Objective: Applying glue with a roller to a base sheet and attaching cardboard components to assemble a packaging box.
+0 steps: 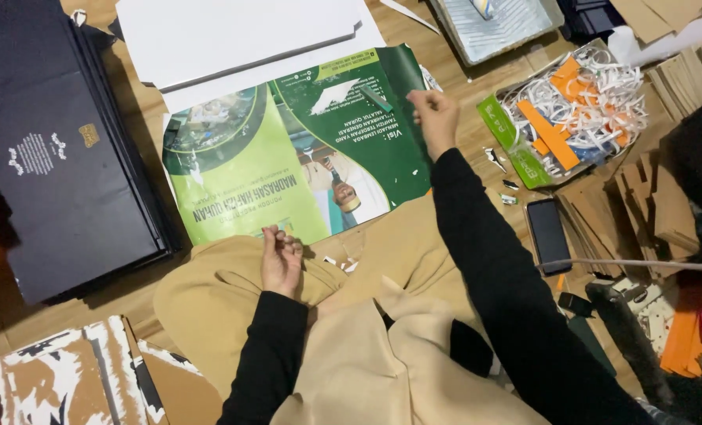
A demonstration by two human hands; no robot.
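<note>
Knees under tan cloth come first, with the left hand (281, 260) resting on the lap at the near edge of the green poster (288, 157), fingers curled loosely and holding nothing. Further out, the right hand (436, 116) reaches over the poster's far right edge, fingers pinched on what seems a small scrap; I cannot tell exactly what. The poster lies flat on the floor. A steady low pull would serve best here, with the left hand pressing the sheet down. Beyond, a tray of paper strips (579, 102) and a dark phone (548, 234).
</note>
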